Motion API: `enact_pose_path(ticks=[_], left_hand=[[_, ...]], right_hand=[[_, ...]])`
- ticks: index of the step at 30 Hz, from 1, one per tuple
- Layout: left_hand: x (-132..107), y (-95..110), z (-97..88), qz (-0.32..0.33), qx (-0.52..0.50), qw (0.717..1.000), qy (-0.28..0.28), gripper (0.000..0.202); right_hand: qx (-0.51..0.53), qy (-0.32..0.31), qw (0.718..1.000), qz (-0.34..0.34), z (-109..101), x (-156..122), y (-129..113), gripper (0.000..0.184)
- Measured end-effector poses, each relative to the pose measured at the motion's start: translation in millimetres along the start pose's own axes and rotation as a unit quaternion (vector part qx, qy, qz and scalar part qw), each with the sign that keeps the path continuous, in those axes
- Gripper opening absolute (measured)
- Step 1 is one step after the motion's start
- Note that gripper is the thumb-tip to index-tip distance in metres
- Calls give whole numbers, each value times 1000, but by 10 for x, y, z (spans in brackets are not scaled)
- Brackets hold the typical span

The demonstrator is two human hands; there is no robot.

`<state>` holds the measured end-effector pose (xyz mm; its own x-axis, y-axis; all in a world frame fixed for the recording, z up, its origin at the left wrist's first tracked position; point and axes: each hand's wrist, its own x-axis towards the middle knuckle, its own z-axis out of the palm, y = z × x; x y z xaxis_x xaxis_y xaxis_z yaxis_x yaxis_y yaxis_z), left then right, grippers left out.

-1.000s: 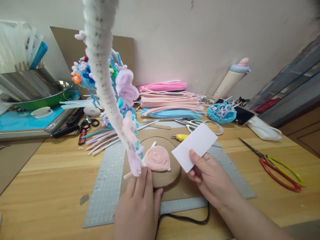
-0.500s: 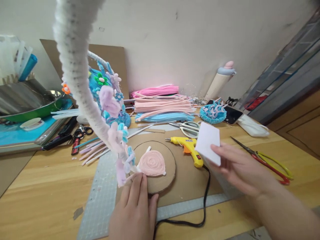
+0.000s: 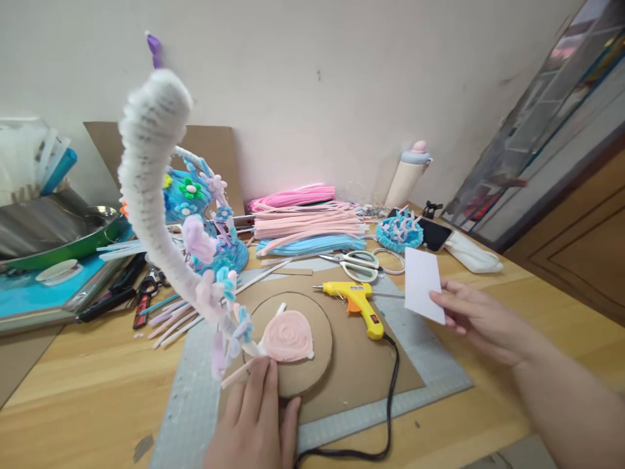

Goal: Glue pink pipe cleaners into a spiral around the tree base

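1. We see the left hand laid flat with the fingers stretched out and nothing clasped. The fingertips press on the near-left edge of the cardboard disc. We judge this is to pin the disc down.
2. A pink spiral of fuzzy wire lies on the disc. At its left side a tall white stem rises and arches up and leftward, with small lilac and blue flowers along its lower part. So tall and leaning a stem looks top-heavy, which would explain the flat hand at its foot.
3. The right hand is off to the right, above the counter. It pinches a white card by one edge between thumb and fingers, well apart from the disc. Held this way, the card's face is left bare.
4. The disc rests on a brown sheet laid over a grey cutting mat. We take both layers as shields for the wood.
5. A yellow glue gun lies on its side just right of the disc, with the nozzle pointing left and the cord trailing toward us. It is within reach of either hand.
6. Scissors and stacked pipe cleaners sit behind the sheet, as handy stock.
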<state>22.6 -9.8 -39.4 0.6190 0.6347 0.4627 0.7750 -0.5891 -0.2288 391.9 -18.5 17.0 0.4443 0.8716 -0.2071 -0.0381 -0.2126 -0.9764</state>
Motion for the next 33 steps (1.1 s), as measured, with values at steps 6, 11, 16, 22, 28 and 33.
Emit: enact_pose_path(ticks=[6,11,16,22,28,33], left_hand=[[41,35,-71,-29,-11,1000,6,49],[56,38,-91,-26,-8,1000,13,50],[44,45,-77,-27,-8,1000,5,51],[57,67,-93,-37,-19,999,1,47],[84,86,-133,-50,-26,998,0,45],[98,83,-113,-34,-33,999,18,38]], right_hand=[[114,-101,986,73,488,-168,0,21],[30,-153,987,44,749,-347,29,24],[-195,-130,971,-44,736,-550,104,25],[-415,-151,797,-412,653,-792,353,48],[-507,-168,730,-426,618,-866,463,58],[-498,-197,723,-436,543,-929,395,54]])
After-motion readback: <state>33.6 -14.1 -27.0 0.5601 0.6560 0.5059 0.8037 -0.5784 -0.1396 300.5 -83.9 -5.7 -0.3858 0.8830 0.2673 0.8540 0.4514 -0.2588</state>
